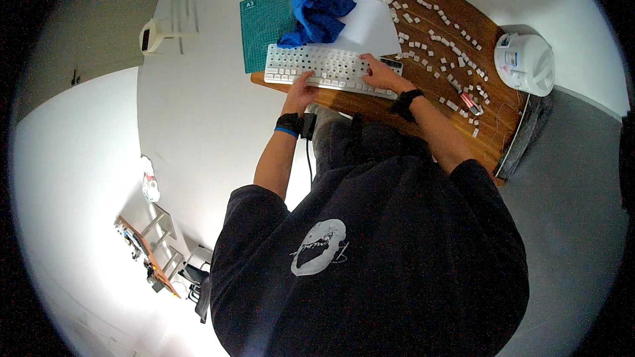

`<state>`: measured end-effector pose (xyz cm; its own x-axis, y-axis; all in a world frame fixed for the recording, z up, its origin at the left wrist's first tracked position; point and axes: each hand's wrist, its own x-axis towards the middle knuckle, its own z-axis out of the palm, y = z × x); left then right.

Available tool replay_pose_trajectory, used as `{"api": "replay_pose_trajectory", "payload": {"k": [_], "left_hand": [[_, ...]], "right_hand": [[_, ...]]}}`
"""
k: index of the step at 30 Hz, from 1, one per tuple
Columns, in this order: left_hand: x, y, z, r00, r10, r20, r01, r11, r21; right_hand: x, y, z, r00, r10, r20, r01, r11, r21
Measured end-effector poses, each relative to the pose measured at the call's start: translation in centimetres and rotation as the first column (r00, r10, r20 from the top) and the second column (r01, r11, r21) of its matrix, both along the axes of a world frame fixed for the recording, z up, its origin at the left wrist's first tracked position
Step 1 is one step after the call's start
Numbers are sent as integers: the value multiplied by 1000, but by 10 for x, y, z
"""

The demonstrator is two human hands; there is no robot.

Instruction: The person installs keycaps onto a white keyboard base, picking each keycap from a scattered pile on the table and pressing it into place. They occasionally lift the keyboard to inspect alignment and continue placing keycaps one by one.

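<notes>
A white keyboard [281, 66] lies along the near edge of a wooden table, with many of its keycaps off and the dark switches showing. A row of white keycaps stays along its near side. My left hand [301, 92] grips the near edge, its thumb on top and the other fingers mostly hidden. On the keyboard's right part rests my right hand [381, 75]. Its index finger reaches out onto the keys, apart from the thumb, and no object shows between them. Loose white keycaps [461, 61] lie in rows across the table to the right.
Behind the keyboard are a crumpled blue cloth [317, 13], a white sheet [374, 23] and a green cutting mat [261, 33]. A red-and-white tool [468, 100] lies among the keycaps. At the table's right edge stands a white round container [527, 64].
</notes>
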<state>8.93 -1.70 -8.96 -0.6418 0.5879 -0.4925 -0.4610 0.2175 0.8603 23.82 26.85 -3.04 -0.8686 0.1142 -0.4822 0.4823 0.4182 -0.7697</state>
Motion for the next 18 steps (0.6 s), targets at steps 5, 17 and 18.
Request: {"api": "replay_pose_trajectory", "payload": {"k": [5,17,18], "left_hand": [[4,25,62,754,268,600,-367,929,46],[36,63,243,971,221,-90,-215,974,73],[33,65,255,971,202,-125,-195,979,66]], "right_hand": [[9,-2,22,996,-59,74,65,994,-90],[1,3,140,908,-298,-294,97,833,-545],[-4,-2,155,898,-322,-300,102,816,-569]]}}
